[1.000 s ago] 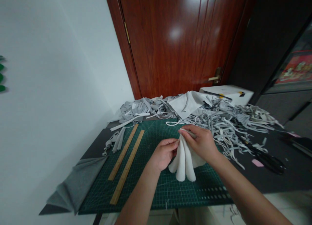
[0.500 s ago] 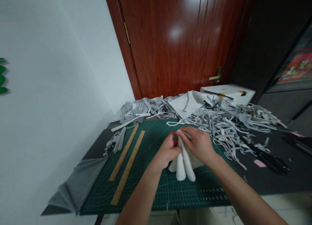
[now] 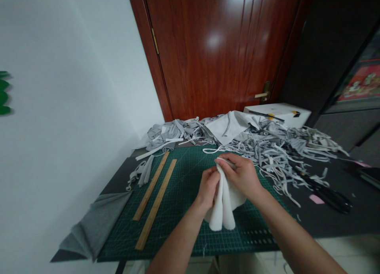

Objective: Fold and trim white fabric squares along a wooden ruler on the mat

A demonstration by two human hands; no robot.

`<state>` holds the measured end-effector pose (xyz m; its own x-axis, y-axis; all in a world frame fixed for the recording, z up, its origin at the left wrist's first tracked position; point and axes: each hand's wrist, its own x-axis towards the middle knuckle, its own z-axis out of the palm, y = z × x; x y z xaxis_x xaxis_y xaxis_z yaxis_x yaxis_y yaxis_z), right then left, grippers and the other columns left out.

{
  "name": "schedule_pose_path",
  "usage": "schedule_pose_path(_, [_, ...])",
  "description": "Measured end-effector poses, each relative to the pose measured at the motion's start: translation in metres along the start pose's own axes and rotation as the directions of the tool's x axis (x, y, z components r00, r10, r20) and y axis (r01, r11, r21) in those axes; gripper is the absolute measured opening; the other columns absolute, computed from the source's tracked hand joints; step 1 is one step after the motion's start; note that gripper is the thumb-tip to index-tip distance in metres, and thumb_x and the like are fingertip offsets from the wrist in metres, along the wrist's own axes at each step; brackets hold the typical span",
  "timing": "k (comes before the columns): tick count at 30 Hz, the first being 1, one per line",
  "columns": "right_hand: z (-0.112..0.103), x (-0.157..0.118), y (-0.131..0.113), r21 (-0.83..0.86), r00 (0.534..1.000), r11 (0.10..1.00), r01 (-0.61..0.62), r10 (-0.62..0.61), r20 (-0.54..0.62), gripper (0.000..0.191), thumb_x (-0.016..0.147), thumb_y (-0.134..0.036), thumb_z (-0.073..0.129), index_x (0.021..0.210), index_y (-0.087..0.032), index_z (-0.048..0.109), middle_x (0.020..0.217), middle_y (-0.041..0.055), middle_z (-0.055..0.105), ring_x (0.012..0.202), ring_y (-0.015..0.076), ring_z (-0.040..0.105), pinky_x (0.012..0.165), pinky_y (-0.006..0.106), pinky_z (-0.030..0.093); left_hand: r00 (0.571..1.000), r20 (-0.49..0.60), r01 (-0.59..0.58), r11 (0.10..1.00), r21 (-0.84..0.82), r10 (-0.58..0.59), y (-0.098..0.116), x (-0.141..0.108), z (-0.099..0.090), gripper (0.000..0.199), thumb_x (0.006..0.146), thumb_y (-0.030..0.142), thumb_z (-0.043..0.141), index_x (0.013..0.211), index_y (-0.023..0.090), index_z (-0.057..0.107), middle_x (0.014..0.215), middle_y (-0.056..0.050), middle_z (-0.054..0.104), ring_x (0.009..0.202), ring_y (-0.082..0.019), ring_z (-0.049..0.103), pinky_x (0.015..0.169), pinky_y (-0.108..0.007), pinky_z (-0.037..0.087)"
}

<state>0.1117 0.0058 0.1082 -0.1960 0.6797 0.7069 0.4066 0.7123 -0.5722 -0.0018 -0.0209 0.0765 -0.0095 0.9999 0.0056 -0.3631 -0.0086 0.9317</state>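
Observation:
A white cloth [image 3: 219, 210], gathered in soft folds, hangs between my two hands over the green cutting mat [image 3: 184, 195]. My left hand [image 3: 208, 187] is closed on its left side, with the fingertips tucked against the folds. At the top edge, my right hand [image 3: 239, 173] pinches the cloth between thumb and fingers. The lower ends of the folds point toward me, near the mat's front part. Some of the left fingers are hidden by the cloth.
Two wooden rulers [image 3: 156, 205] lie on the mat's left side. Grey cloth [image 3: 97, 222] is at the left edge. Heaps of grey and white strips [image 3: 267, 143] spread along the back and right. Black scissors [image 3: 329, 195] and a pink scrap [image 3: 316, 199] lie right; a white box [image 3: 285, 112] stands behind.
My left hand has turned and moved slightly lower along the cloth. The folds have shifted left and hang nearer to me. My right hand has barely moved.

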Motion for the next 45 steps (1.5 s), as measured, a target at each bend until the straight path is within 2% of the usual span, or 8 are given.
schedule_pose_path(5, [-0.006,0.001,0.001,0.029,0.999,0.999,-0.039,0.039,-0.011,0.019,0.085,-0.035,0.054,0.085,-0.022,0.068,0.081,0.0036,0.073,0.073,0.0186,0.068,0.068,0.028,0.052,0.987,0.159,0.015,1.000,-0.018,-0.012,0.004,0.001,-0.014,0.032,0.059,0.039,0.076,0.069,0.016,0.055,0.059,0.004,0.049,0.054,-0.009,0.043,0.053,-0.021,0.032])
schedule_pose_path(9, [-0.011,0.000,0.004,0.014,0.999,0.999,-0.034,0.035,-0.024,0.018,0.085,-0.034,0.055,0.084,-0.022,0.068,0.080,0.0033,0.073,0.073,0.0192,0.068,0.068,0.028,0.051,0.939,0.343,-0.074,0.989,0.130,0.025,0.018,0.000,-0.030,0.035,0.062,0.038,0.079,0.073,0.016,0.054,0.066,0.003,0.053,0.061,-0.010,0.048,0.059,-0.021,0.036])
schedule_pose_path(13, [-0.014,-0.001,0.002,0.002,1.000,1.000,-0.008,0.008,-0.012,0.017,0.085,-0.033,0.056,0.083,-0.022,0.068,0.080,0.0027,0.073,0.072,0.0188,0.068,0.067,0.028,0.051,0.902,0.426,-0.060,0.956,0.287,-0.071,0.037,0.000,-0.041,0.033,0.062,0.036,0.079,0.076,0.015,0.057,0.070,0.001,0.057,0.067,-0.012,0.053,0.064,-0.023,0.039])
schedule_pose_path(20, [-0.011,-0.004,0.003,-0.030,1.000,0.999,0.023,-0.024,-0.004,0.018,0.086,-0.033,0.055,0.084,-0.021,0.068,0.081,0.0034,0.073,0.073,0.0188,0.068,0.068,0.028,0.051,0.881,0.437,-0.078,0.856,0.510,-0.180,0.056,0.006,-0.050,0.026,0.064,0.033,0.078,0.072,0.013,0.063,0.069,0.000,0.060,0.066,-0.011,0.052,0.065,-0.024,0.038])
schedule_pose_path(29, [-0.012,-0.001,0.004,-0.057,0.997,0.998,0.012,-0.016,-0.081,0.018,0.086,-0.033,0.056,0.085,-0.021,0.068,0.080,0.0034,0.073,0.073,0.0186,0.068,0.068,0.027,0.051,0.853,0.518,0.011,0.994,0.109,-0.066,0.047,0.002,-0.050,0.032,0.061,0.022,0.080,0.078,0.017,0.054,0.072,0.003,0.052,0.066,-0.009,0.049,0.061,-0.020,0.036])
schedule_pose_path(37, [-0.005,-0.008,0.005,-0.139,0.992,0.985,0.105,-0.113,-0.052,0.018,0.088,-0.032,0.054,0.087,-0.020,0.067,0.083,0.0037,0.073,0.075,0.0174,0.069,0.068,0.026,0.051,0.871,0.477,-0.167,0.842,0.513,-0.118,0.033,0.009,-0.040,0.009,0.063,0.007,0.052,0.066,0.015,0.056,0.065,0.003,0.050,0.063,-0.011,0.046,0.060,-0.022,0.033])
schedule_pose_path(41, [-0.004,-0.006,0.006,-0.205,0.983,0.968,0.145,-0.164,-0.081,0.016,0.088,-0.030,0.055,0.087,-0.019,0.066,0.082,0.0032,0.072,0.073,0.0162,0.068,0.066,0.025,0.049,0.823,0.541,-0.142,0.860,0.491,-0.173,0.033,0.005,-0.036,0.013,0.058,0.008,0.048,0.064,0.015,0.058,0.065,0.003,0.052,0.064,-0.012,0.046,0.060,-0.023,0.034])
schedule_pose_path(45, [-0.004,-0.005,0.006,-0.329,0.952,0.910,0.251,-0.294,-0.085,0.016,0.090,-0.028,0.054,0.085,-0.016,0.065,0.077,0.0038,0.071,0.066,0.0156,0.067,0.061,0.024,0.047,0.877,0.462,-0.070,0.913,0.401,-0.135,0.034,-0.001,-0.031,0.014,0.057,0.012,0.049,0.062,0.014,0.062,0.063,0.001,0.054,0.063,-0.012,0.047,0.059,-0.022,0.033])
